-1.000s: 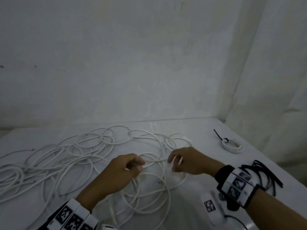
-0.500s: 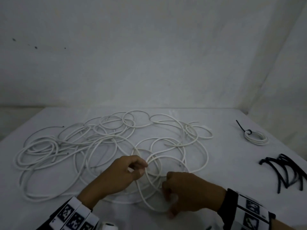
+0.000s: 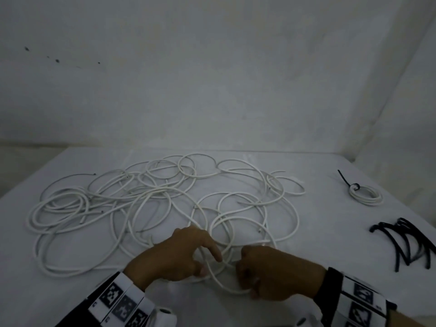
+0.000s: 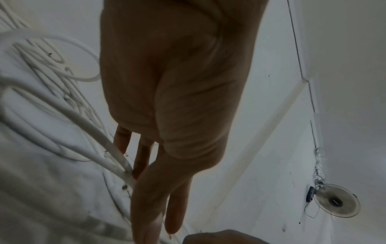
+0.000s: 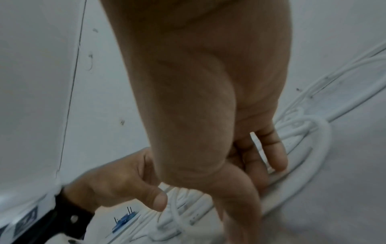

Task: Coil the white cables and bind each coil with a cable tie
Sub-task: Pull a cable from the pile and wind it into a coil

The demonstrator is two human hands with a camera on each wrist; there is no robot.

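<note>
A sprawl of loose white cables [image 3: 106, 208] covers the white table [image 3: 330, 244]. My left hand [image 3: 208, 263] is at the near middle, index finger pointing down and thumb beside it, with cable strands [image 3: 207, 272] running between them. In the left wrist view the strands [image 4: 117, 156] pass in behind the thumb of the left hand [image 4: 158, 222]. My right hand [image 3: 245, 279] is fisted just right of it, gripping a loop of white cable [image 3: 226, 287]. In the right wrist view a strand [image 5: 256, 145] shows between the curled fingers of the right hand [image 5: 261, 173].
A small bound coil [image 3: 365, 194] with a black tie lies at the far right. A bunch of black cable ties [image 3: 405, 241] lies nearer on the right. Walls rise behind and to the right of the table.
My right hand came back toward me and closed on a loop beside the left hand. The left index finger straightened. Both hands now sit nearer the front edge.
</note>
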